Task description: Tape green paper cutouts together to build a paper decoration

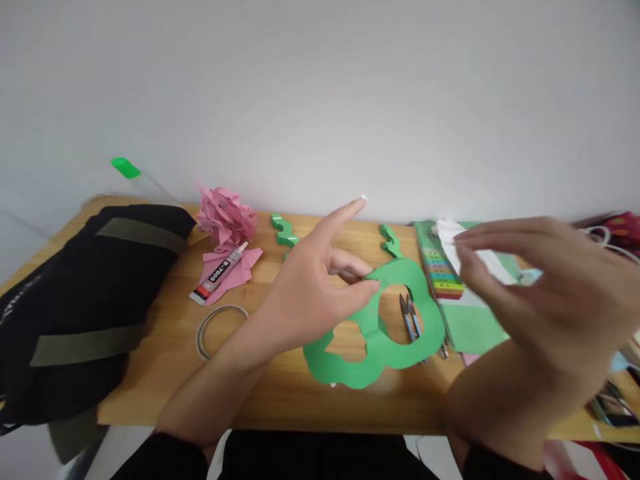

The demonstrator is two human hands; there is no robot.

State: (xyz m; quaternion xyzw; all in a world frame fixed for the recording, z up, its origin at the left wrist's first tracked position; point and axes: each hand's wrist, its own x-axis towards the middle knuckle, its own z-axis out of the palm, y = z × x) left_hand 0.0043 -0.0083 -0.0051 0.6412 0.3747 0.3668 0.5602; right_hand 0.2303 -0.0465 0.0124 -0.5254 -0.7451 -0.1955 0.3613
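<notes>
My left hand pinches the upper edge of a green paper cutout between thumb and curled fingers. Its index finger points away, with a tiny white scrap at the tip. The cutout has a wavy outline and two openings, and hangs tilted over the table. Through one opening show thread snips. My right hand, blurred, is raised with thumb and fingertips closed together. A crumpled white paper appears right behind those fingertips; whether they grip it or something smaller is unclear.
On the wooden table are a pink paper flower, a B-7000 glue tube, a tape ring and curly green pieces. A black bag covers the left end. Green packs and a phone are at right.
</notes>
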